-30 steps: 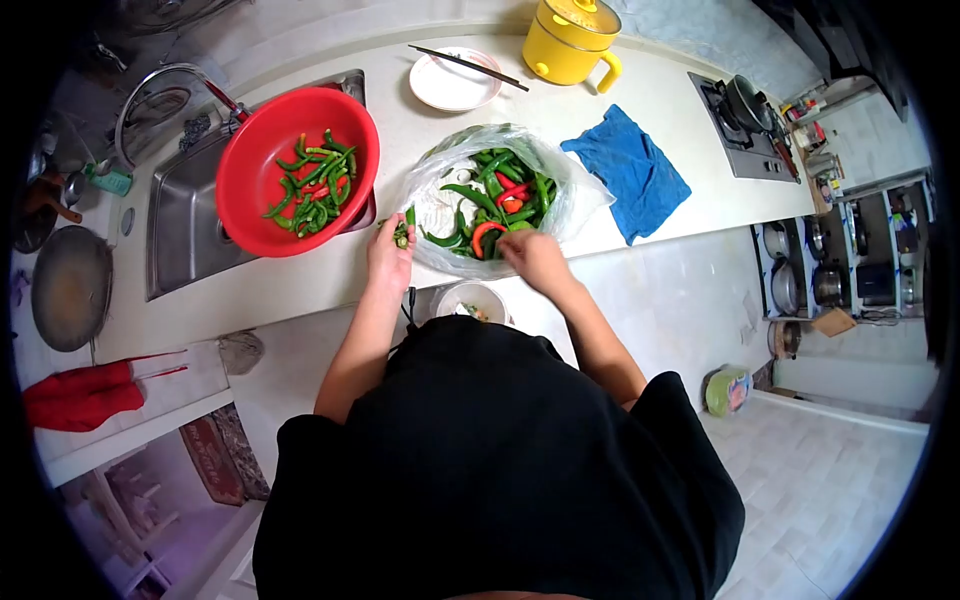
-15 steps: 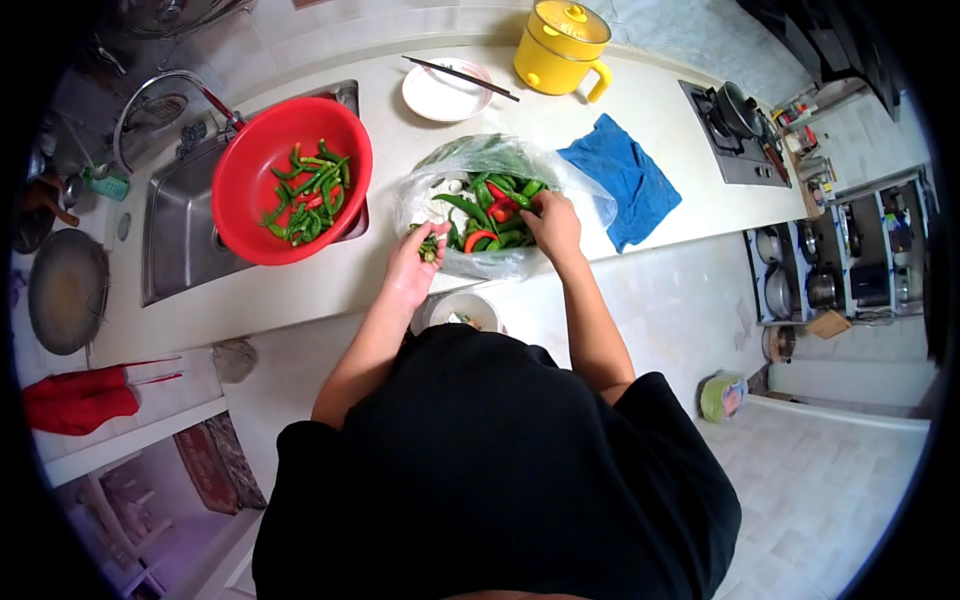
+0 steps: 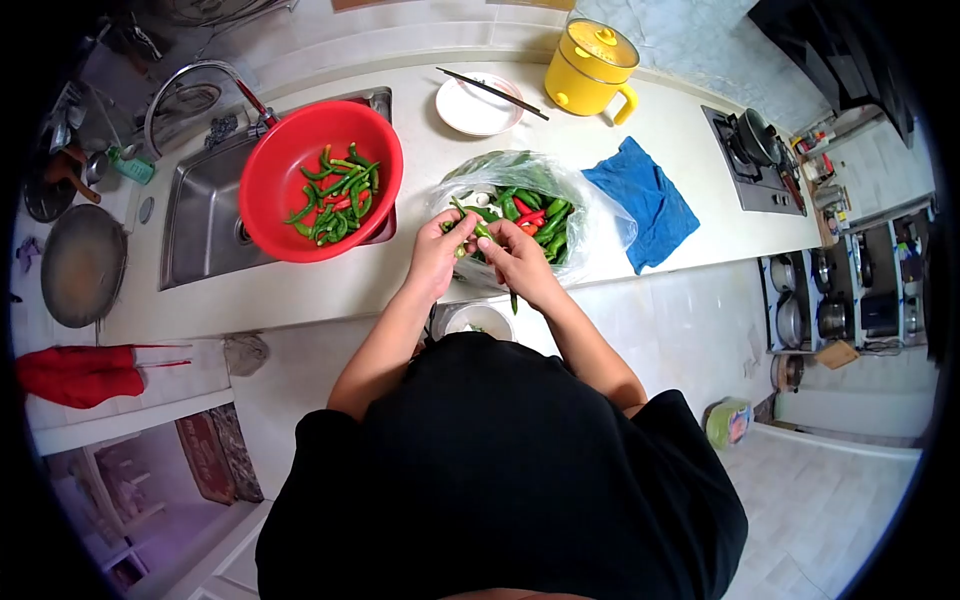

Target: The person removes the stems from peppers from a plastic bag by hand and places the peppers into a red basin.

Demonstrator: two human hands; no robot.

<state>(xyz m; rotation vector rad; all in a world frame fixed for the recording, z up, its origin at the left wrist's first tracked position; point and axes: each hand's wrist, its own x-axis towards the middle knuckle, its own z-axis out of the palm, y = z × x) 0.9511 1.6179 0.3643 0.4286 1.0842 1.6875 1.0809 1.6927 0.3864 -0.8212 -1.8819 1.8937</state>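
My left hand [image 3: 436, 258] is closed around a small bunch of green pepper stems, its fingertips meeting those of my right hand. My right hand [image 3: 522, 268] pinches a green chili pepper [image 3: 514, 301], whose tip hangs below the palm. Both hands are over the near side of a clear plastic bag [image 3: 603, 208] on the counter. Inside the bag lie green and red peppers [image 3: 530, 217]. To the left, a red basin [image 3: 268, 185] holds several green and red chili peppers [image 3: 340, 195]. Just below my hands, a pale bowl [image 3: 478, 320] is partly hidden by the black shirt.
The red basin rests over the edge of a metal sink [image 3: 195, 225]. Behind the bag are a white plate [image 3: 478, 108] with chopsticks [image 3: 493, 90] across it and a yellow pot [image 3: 592, 70]. A blue cloth [image 3: 645, 205] lies right, before a stove [image 3: 745, 165].
My right hand has come out of the bag with a green chili pepper and moved left to meet my left hand. The view has shifted slightly.
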